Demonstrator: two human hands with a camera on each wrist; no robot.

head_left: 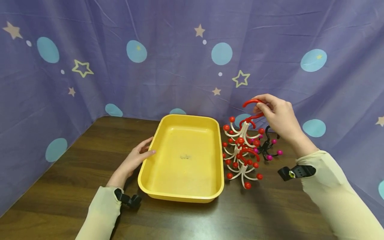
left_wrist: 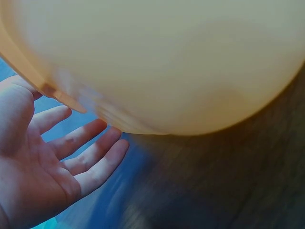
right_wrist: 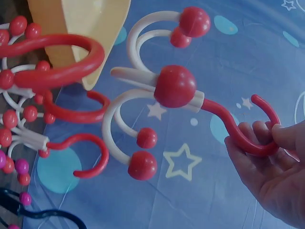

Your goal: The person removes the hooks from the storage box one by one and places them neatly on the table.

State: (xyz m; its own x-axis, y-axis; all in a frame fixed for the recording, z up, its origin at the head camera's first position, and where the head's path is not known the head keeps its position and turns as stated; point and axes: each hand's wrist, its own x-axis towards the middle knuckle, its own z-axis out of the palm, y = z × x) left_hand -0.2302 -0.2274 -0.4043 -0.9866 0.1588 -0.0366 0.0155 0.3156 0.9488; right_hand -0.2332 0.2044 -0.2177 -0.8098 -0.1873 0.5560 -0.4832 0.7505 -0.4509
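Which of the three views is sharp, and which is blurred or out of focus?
Head view: sharp and evenly lit, soft shadow under the yellow tray. Left wrist view: tray wall blurred, too close to the lens; the left hand is clearer. Right wrist view: the red hook and right hand are sharp.

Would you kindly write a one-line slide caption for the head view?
Right hand lifts a white hanger by its red hook; left hand rests against the yellow tray.

The left wrist view blurs the yellow tray (left_wrist: 157,57), and its edges crop it.
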